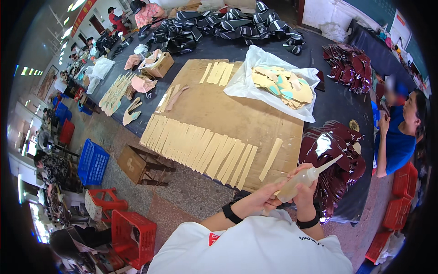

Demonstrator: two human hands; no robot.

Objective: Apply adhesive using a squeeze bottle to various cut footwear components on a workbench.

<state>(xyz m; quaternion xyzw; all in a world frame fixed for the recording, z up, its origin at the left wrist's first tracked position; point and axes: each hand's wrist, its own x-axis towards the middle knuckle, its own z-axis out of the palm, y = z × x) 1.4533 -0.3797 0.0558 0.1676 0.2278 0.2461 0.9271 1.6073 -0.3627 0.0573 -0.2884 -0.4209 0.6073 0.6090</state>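
Note:
Both my hands are at a translucent squeeze bottle [294, 186] with a long pointed nozzle, tilted up to the right over the near table edge. My right hand [305, 194] is wrapped around its body near the cap. Closed fingers of my left hand [267, 195] grip its bottom end. Just beyond lies a brown cardboard sheet [219, 109] bearing an overlapping row of pale yellow strips [196, 145]. A single strip [270, 160] lies apart at the row's right end. More strips [216, 73] rest at the sheet's far edge.
Dark red glossy pieces [335, 157] are heaped close on my right. A white plastic bag [242, 82] holds yellow cut pieces [283, 86]. Black pieces [228, 23] pile up at the back. A small carton [157, 64] stands far left. A person in blue [397, 132] is at the right.

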